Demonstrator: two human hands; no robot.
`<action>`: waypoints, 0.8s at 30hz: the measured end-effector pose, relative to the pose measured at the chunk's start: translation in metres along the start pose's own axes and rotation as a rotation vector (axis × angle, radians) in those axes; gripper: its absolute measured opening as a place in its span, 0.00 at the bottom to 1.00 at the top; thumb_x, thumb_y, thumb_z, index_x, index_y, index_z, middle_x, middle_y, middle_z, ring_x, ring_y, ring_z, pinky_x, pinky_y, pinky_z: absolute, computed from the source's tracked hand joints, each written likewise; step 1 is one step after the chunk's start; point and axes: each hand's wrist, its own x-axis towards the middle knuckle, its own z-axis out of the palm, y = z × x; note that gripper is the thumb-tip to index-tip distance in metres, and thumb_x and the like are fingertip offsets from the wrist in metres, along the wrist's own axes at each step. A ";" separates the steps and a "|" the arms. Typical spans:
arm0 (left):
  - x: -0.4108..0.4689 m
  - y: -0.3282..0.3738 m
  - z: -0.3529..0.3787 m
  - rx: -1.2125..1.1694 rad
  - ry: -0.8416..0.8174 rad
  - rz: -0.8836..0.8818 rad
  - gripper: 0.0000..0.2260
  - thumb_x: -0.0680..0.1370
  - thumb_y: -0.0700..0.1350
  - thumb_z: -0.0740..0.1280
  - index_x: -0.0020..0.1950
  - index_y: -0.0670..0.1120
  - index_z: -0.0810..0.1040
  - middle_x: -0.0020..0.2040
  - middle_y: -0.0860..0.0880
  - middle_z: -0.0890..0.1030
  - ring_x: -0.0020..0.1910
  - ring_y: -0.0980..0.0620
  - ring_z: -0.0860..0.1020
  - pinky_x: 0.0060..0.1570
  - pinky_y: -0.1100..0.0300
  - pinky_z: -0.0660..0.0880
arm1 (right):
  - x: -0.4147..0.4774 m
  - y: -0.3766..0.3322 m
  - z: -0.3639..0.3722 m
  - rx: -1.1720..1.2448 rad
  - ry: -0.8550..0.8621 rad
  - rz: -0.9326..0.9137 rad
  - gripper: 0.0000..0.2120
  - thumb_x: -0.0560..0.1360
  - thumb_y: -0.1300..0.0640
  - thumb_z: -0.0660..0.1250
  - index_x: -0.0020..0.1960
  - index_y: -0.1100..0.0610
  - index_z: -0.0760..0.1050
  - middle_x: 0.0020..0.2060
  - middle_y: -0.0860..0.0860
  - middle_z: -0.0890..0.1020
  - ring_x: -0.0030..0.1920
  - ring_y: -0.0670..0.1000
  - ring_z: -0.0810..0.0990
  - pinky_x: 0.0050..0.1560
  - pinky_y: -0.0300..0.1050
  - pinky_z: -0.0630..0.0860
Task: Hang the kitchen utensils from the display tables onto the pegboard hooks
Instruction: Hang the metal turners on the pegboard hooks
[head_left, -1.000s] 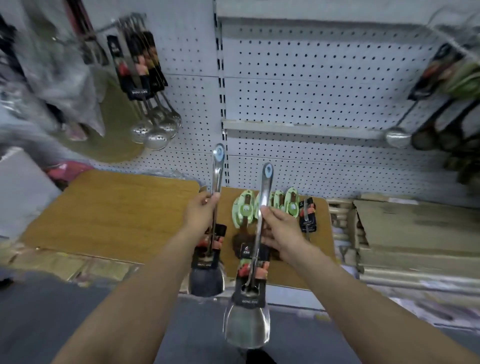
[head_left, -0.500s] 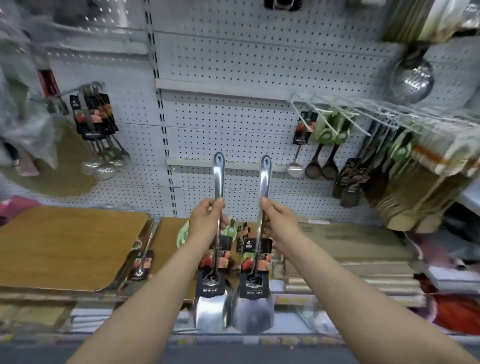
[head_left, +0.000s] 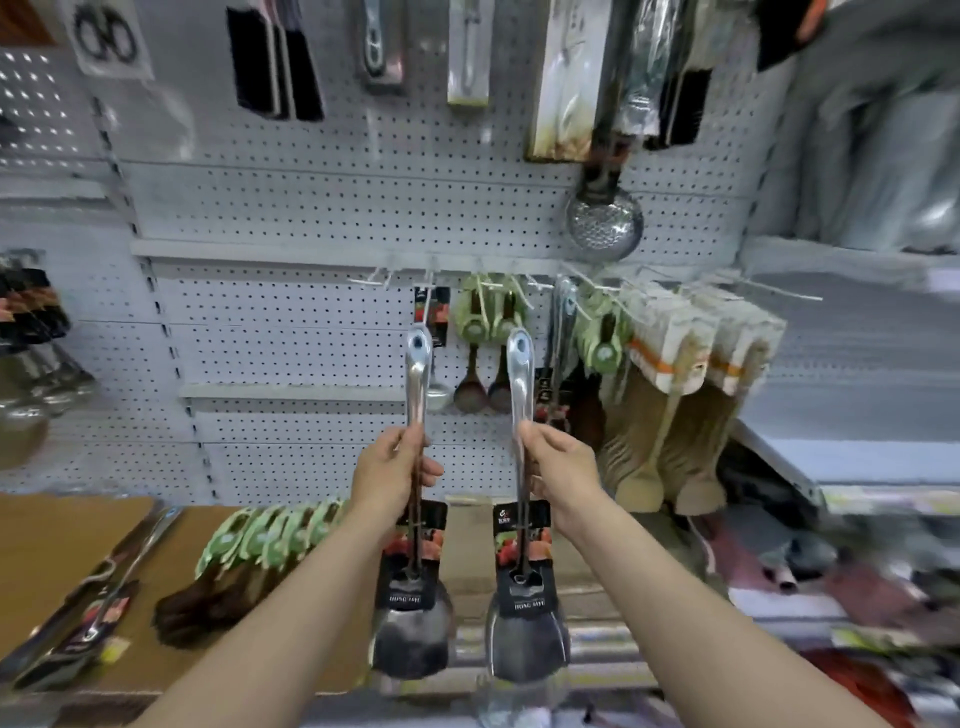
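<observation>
I hold two steel spatulas upright, blades down, each with a black label card on its shaft. My left hand (head_left: 390, 470) grips the handle of the left spatula (head_left: 418, 374). My right hand (head_left: 558, 467) grips the handle of the right spatula (head_left: 520, 374). Both handle tips, each with a hanging hole, point up at the white pegboard (head_left: 322, 218). A row of wire hooks (head_left: 384, 278) juts out just above the tips; some carry green-carded ladles (head_left: 485, 322), others are bare.
A wooden display table (head_left: 57, 540) lies at lower left with green-carded dark spoons (head_left: 244, 561) and long steel utensils (head_left: 98, 597). A perforated skimmer (head_left: 603, 221) hangs higher up. Packed wooden spatulas (head_left: 691, 374) crowd the hooks at right.
My view has tilted up and shifted right along the pegboard. Both spatulas have risen, so their tips now sit just below the hook row.
</observation>
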 end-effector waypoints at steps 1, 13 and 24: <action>-0.005 0.003 0.014 -0.007 0.007 -0.003 0.14 0.84 0.52 0.60 0.51 0.44 0.78 0.38 0.43 0.85 0.35 0.50 0.81 0.43 0.55 0.78 | 0.004 -0.002 -0.014 -0.007 0.005 -0.004 0.04 0.79 0.50 0.71 0.49 0.49 0.84 0.46 0.49 0.87 0.45 0.48 0.84 0.41 0.41 0.80; -0.009 0.019 0.115 0.040 -0.031 -0.009 0.13 0.83 0.52 0.60 0.51 0.46 0.79 0.40 0.48 0.86 0.42 0.48 0.84 0.51 0.53 0.77 | 0.069 -0.020 -0.080 0.000 0.077 -0.012 0.07 0.77 0.47 0.72 0.53 0.48 0.83 0.52 0.48 0.86 0.56 0.52 0.83 0.64 0.55 0.78; 0.018 0.030 0.152 0.002 -0.063 0.008 0.13 0.83 0.50 0.60 0.51 0.44 0.79 0.41 0.45 0.86 0.38 0.53 0.83 0.44 0.62 0.73 | 0.127 -0.023 -0.086 -0.038 0.073 0.018 0.11 0.76 0.43 0.72 0.49 0.51 0.82 0.47 0.49 0.85 0.53 0.54 0.82 0.62 0.55 0.78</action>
